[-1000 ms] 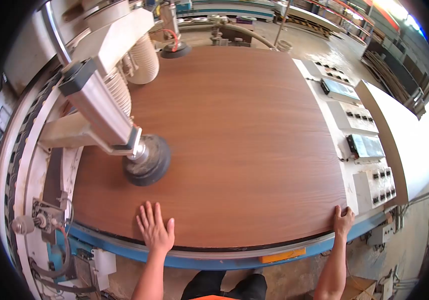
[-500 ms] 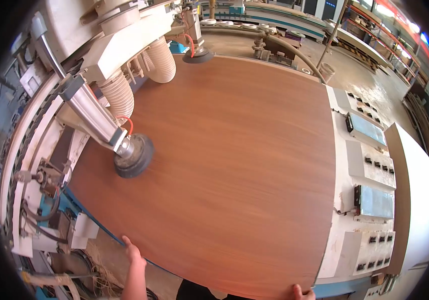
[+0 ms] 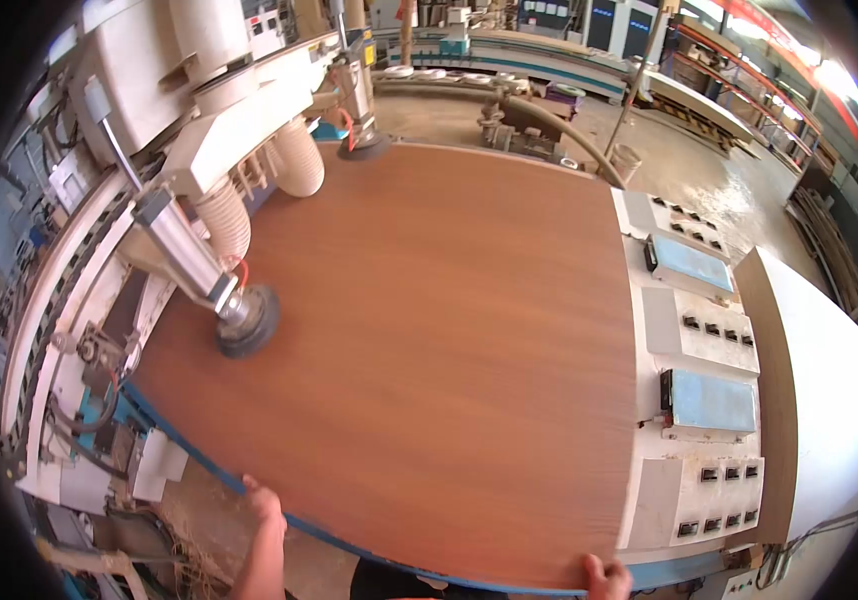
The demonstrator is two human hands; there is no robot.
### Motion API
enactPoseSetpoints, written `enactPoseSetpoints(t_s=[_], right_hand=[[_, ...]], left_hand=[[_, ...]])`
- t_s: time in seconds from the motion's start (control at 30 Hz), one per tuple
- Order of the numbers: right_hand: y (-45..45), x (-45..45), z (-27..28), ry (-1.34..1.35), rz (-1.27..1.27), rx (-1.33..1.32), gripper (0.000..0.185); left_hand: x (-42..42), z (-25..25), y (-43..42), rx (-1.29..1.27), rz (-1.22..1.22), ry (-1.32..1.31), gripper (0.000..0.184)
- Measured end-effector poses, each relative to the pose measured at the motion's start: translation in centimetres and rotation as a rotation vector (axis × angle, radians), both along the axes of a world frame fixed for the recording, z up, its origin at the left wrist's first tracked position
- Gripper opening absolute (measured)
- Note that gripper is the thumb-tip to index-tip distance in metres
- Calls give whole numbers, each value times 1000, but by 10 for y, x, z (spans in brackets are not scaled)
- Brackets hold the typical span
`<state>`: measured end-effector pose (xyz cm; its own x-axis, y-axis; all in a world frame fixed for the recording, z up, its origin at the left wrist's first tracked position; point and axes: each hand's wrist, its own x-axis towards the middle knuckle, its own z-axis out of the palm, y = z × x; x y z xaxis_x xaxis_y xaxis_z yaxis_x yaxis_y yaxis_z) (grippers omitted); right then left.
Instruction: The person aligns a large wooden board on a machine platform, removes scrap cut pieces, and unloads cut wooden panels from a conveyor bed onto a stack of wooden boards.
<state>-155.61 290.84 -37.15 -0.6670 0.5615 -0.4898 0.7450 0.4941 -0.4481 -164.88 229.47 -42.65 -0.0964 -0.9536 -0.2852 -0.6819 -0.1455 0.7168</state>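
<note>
The wide brown wood-grain panel [image 3: 419,360] lies flat on the blue-edged table [image 3: 667,573], with the left hand [image 3: 265,508] at its near edge towards the left and the right hand [image 3: 607,579] at its near right corner; the fingers are partly hidden, so whether either grip is clamped or apart cannot be told. A round black pad [image 3: 260,322] stands over its left part, hoses [image 3: 224,222] hang behind, and a switch console [image 3: 697,335] runs along its right side.

A factory workshop, shown by the storage racks [image 3: 749,85], switch panels [image 3: 714,500] and ribbed machine hoses [image 3: 224,220]
</note>
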Motion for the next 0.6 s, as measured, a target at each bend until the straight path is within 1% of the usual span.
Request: enactPoseSetpoints(t_s=[0.03,0.07,0.1,0.13,0.17,0.2,0.23,0.27,0.3,0.33,0.37,0.4,0.43,0.47,0.5,0.53,0.57,0.6], right_hand=[[-2,-21,24,48,17,65,65],[-16,-30,29,43,-11,72,65],[-31,-29,30,39,-40,78,65],[-54,-13,34,11,-15,106,57],[-59,30,-10,94,-73,52,55],[-55,65,-62,176,-133,-2,54],[-51,67,-66,83,-18,78,65],[-39,72,-52,-31,15,155,63],[-44,67,12,-10,-28,74,61],[-59,62,25,57,-48,137,62],[-82,61,15,178,-61,182,63],[-101,62,-23,233,-83,175,64],[-117,70,-54,288,-104,167,65],[-138,71,-67,11,-52,308,53],[-176,70,-98,224,-65,392,49],[-221,66,-138,437,-77,473,50],[-249,60,-183,315,-200,249,59],[-280,51,-229,343,-150,372,56]], left_hand=[[3,12,-7,77,-78,153,79],[-16,37,-11,116,-49,263,79],[-24,35,-25,122,-44,274,79],[-17,32,-39,147,-166,363,77],[20,39,-56,158,-283,427,75],[51,-20,-90,-42,-164,41,75],[65,9,-78,-40,-160,-18,75],[62,37,-56,-35,-167,-74,75],[87,29,-61,-28,-160,9,70],[79,39,-71,-31,-162,0,70],[77,59,-83,88,-227,29,68],[68,72,-103,200,-298,99,65],[79,78,-135,360,-420,143,49],[87,62,-172,315,-458,75,44],[96,38,-225,268,-514,-6,44],[100,-21,-310,-8,-524,-104,62],[82,-41,-353,-210,-502,26,73],[56,-62,-408,-410,-477,158,83]])
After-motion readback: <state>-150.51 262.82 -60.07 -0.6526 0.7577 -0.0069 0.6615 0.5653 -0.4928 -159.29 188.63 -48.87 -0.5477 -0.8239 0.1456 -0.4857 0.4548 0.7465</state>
